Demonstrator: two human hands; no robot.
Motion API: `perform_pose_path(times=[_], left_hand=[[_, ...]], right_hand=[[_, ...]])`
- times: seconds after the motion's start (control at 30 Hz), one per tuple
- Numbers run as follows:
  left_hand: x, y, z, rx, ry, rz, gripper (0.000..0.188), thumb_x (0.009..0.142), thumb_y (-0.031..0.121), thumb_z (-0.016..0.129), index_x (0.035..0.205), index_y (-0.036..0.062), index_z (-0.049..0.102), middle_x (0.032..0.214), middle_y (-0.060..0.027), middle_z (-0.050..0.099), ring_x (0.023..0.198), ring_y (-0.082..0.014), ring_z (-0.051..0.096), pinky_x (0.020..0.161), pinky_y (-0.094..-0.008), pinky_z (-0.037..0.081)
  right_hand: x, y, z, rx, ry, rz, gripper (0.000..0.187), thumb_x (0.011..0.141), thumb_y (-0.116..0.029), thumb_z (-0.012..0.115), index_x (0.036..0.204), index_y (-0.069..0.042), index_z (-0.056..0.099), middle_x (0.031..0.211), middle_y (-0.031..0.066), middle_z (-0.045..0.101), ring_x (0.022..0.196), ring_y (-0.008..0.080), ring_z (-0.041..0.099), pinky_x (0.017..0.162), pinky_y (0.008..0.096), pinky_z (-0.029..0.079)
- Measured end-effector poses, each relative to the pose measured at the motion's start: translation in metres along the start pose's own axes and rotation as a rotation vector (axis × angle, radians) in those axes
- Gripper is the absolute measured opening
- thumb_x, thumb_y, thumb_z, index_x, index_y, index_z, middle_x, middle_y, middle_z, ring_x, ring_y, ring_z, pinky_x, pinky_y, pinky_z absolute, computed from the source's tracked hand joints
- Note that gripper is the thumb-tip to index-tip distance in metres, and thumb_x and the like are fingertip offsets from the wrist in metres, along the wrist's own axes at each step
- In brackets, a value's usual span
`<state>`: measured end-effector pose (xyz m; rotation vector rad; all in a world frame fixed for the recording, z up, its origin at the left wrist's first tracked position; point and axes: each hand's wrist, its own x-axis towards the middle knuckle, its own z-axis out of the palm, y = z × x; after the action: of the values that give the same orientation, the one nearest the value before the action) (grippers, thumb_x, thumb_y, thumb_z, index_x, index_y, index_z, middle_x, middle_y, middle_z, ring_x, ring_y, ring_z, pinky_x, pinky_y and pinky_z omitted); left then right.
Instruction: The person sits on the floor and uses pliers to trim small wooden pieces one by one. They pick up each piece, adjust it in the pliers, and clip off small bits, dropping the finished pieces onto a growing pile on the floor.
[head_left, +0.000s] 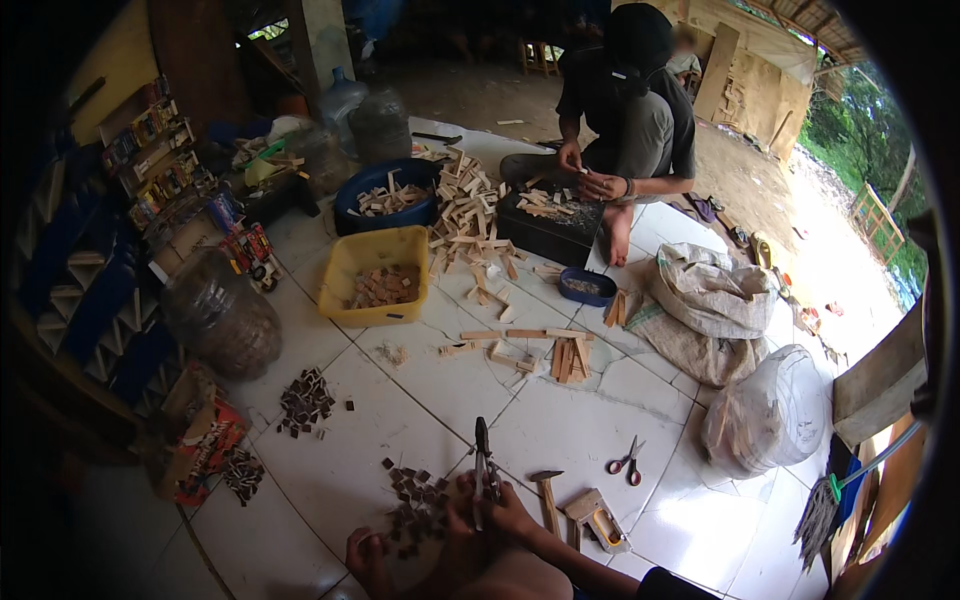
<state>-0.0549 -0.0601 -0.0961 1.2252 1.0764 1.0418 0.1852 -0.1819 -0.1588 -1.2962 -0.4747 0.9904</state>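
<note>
Low in the middle of the head view, my right hand [510, 512] is closed around pliers [482, 450], which stand upright with their dark end pointing up. Close against them on the left is my left hand [460, 512], its fingers bent; whatever they hold is too dark and small to make out. Small dark brown square pieces [415, 497] lie scattered on the floor just left of my hands. To the right of my right hand lie a hammer [547, 498] with a wooden handle and a grey staple gun [597, 520]. Scissors [628, 462] with dark red handles rest farther right.
Across from me a person [630, 130] handles small wood pieces over a black box [550, 235]. Wood strips [465, 200] are heaped beside a blue basin [345, 210] and a yellow tub [375, 318]. Sacks [710, 290] and a stuffed plastic bag [765, 410] stand right.
</note>
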Motion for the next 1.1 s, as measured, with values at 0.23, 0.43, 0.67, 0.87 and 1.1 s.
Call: perform_pose_path(times=[0.23,0.43,0.67,0.87,1.1], left_hand=[[0.01,0.043,0.001,0.055,-0.117,-0.035,0.022,0.1,0.016,0.068,0.114,-0.001,0.063,0.087,-0.005,0.066,0.077,-0.0114,0.06,0.072,-0.028,0.05],[0.007,0.049,0.02,0.076,-0.112,-0.043,0.021,0.101,0.015,0.066,0.109,-0.0035,0.067,0.09,-0.0041,0.068,0.077,-0.0084,0.056,0.071,-0.0248,0.046],[-0.003,0.033,0.051,-0.067,-0.152,-0.184,0.021,0.102,0.016,0.066,0.111,-0.0035,0.068,0.092,-0.0039,0.069,0.079,-0.0079,0.057,0.072,-0.0243,0.047],[-0.019,0.029,0.066,-0.06,-0.15,-0.198,0.022,0.102,0.015,0.066,0.113,-0.0033,0.068,0.093,-0.0039,0.069,0.08,-0.0079,0.058,0.073,-0.0246,0.048],[-0.016,0.033,0.074,-0.165,-0.155,-0.21,0.021,0.103,0.015,0.066,0.116,-0.0015,0.065,0.1,-0.0036,0.069,0.088,-0.0097,0.062,0.08,-0.0259,0.052]], right_hand=[[-0.022,-0.042,-0.022,-0.313,0.007,0.246,0.075,0.102,-0.038,0.066,0.158,0.002,0.035,0.135,0.023,0.06,0.132,0.0285,0.057,0.111,0.0393,0.045],[-0.046,-0.103,-0.028,-0.21,-0.074,-0.008,0.047,0.106,-0.027,0.062,0.146,-0.003,0.052,0.121,0.0115,0.067,0.112,0.0183,0.06,0.098,0.0355,0.05],[-0.053,-0.122,-0.04,-0.517,-0.241,0.265,0.047,0.106,-0.028,0.063,0.143,-0.001,0.055,0.12,0.0101,0.067,0.114,0.0168,0.058,0.1,0.034,0.047],[-0.058,-0.148,-0.026,-0.392,-0.407,0.064,0.058,0.106,-0.034,0.063,0.151,-0.002,0.046,0.123,0.0108,0.067,0.117,0.0183,0.059,0.103,0.034,0.046],[-0.037,-0.152,-0.007,-0.412,-0.46,0.181,0.056,0.106,-0.037,0.062,0.146,-0.001,0.049,0.104,0.0077,0.065,0.101,0.0167,0.061,0.095,0.0315,0.047]])
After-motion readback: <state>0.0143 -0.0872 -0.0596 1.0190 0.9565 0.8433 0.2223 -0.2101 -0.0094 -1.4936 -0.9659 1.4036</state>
